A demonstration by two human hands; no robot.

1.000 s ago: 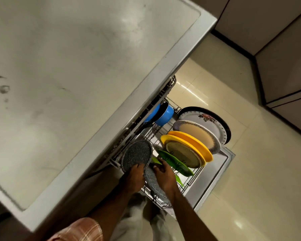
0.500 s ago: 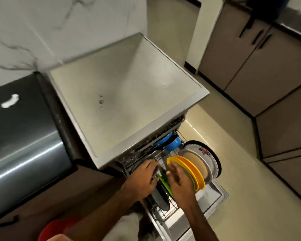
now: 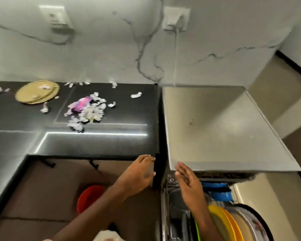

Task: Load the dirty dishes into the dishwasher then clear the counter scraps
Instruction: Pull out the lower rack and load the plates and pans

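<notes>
The dishwasher [image 3: 224, 129] stands at the right, its rack pulled out below. In the rack stand yellow plates [image 3: 222, 221], a green plate [image 3: 196, 230], a white patterned plate [image 3: 250, 223] and a blue pan [image 3: 219, 193]. My left hand [image 3: 137, 174] is raised in front of the black counter's [image 3: 94, 145] edge, fingers relaxed and holding nothing. My right hand [image 3: 188, 181] hovers above the rack with straight fingers, empty. On the counter lie tan plates [image 3: 36, 91] and a heap of white and purple scraps [image 3: 85, 112].
A red bin [image 3: 89, 195] sits on the floor under the counter. Two wall outlets [image 3: 175, 18] are on the marbled wall, one with a cord running down behind the dishwasher. Brown cabinet fronts lie below the counter.
Both hands have left the dishes in the rack and risen towards the counter. The view has swung up and left, bringing the counter with plates and scraps into sight.
</notes>
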